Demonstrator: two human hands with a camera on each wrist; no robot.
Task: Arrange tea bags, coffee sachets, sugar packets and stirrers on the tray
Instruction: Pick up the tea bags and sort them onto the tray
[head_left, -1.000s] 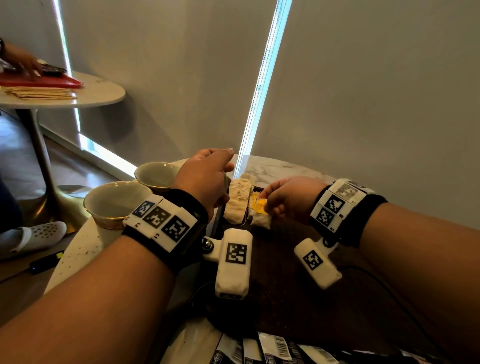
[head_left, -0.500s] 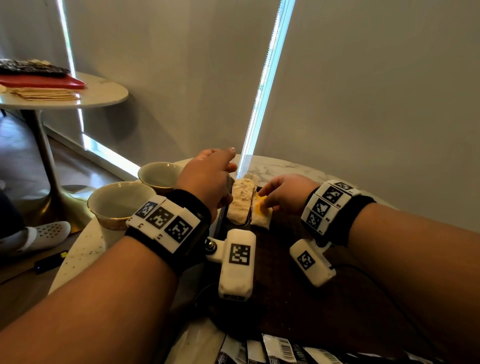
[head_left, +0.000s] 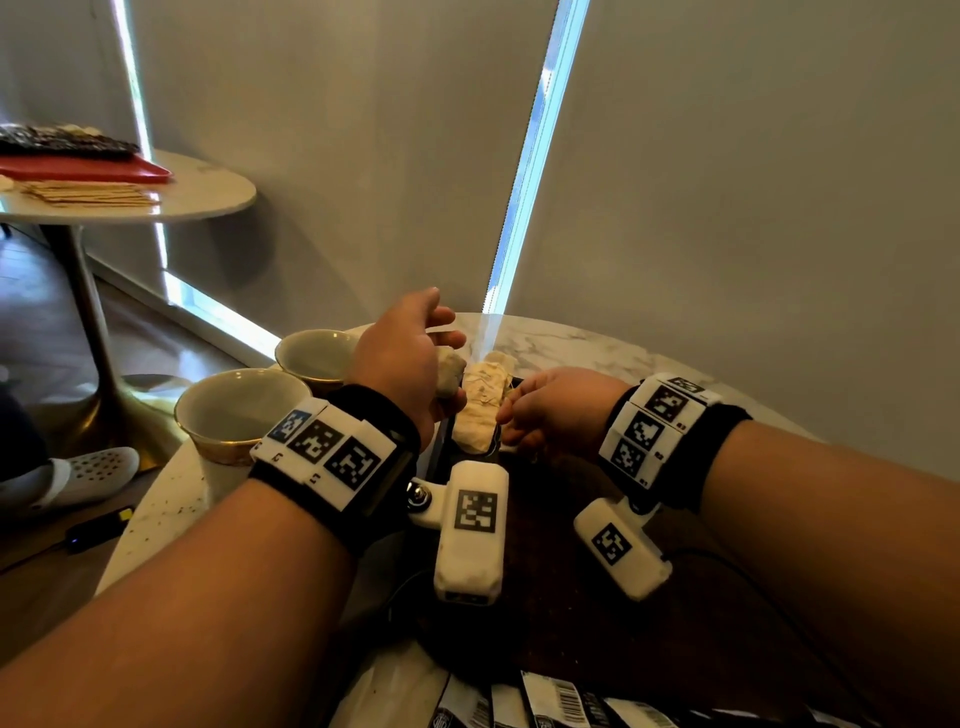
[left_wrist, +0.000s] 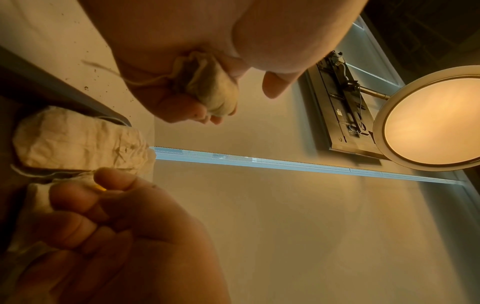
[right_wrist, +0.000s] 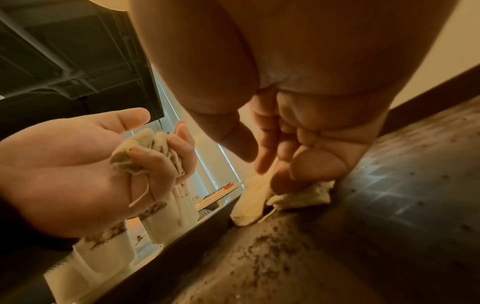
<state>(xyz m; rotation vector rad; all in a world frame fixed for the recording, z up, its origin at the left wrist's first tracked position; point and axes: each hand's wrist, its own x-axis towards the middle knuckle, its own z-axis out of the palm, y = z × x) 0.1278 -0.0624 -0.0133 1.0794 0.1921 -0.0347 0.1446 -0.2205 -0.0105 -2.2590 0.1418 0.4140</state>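
A crumpled tea bag (right_wrist: 145, 152) is sitting bunched in the left hand (head_left: 400, 364), fingers curling round it (string dangling, wrist views only). The right hand (head_left: 556, 405) is pinching another tea bag (right_wrist: 301, 198) against the dark tray (right_wrist: 389, 205), beside the row of tea bags (head_left: 483, 405).

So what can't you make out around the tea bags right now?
- Crumpled beige tea bags in the left hand: count unclear, fingers cover them.
- Tea bag under the right hand: mostly hidden in the head view.
- Dark brown tray: arms cover its extent.
- Barcoded white sachets: cut off at the bottom edge.
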